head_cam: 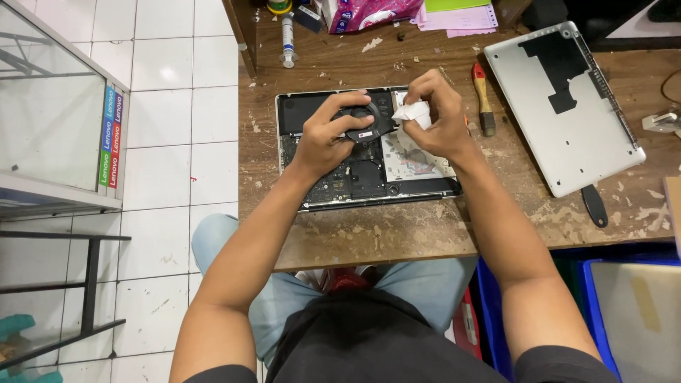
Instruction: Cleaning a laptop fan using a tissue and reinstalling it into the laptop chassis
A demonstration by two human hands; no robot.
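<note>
An opened laptop (pixel 369 186) lies bottom up on the worn wooden table (pixel 397 234), with its boards and parts bare. My left hand (pixel 328 133) grips a round black cooling fan (pixel 368 122) just over the laptop's upper middle. My right hand (pixel 438 113) pinches a crumpled white tissue (pixel 413 112) against the fan's right side. Part of the fan is hidden by my fingers.
The laptop's silver bottom cover (pixel 567 106) lies to the right. A small brush with a red and wooden handle (pixel 482 99) lies between them, and a black tool (pixel 594 206) lies near the cover's corner. A tube (pixel 287 42) and pink papers (pixel 457 18) sit at the back. Blue crates (pixel 589 312) stand below right.
</note>
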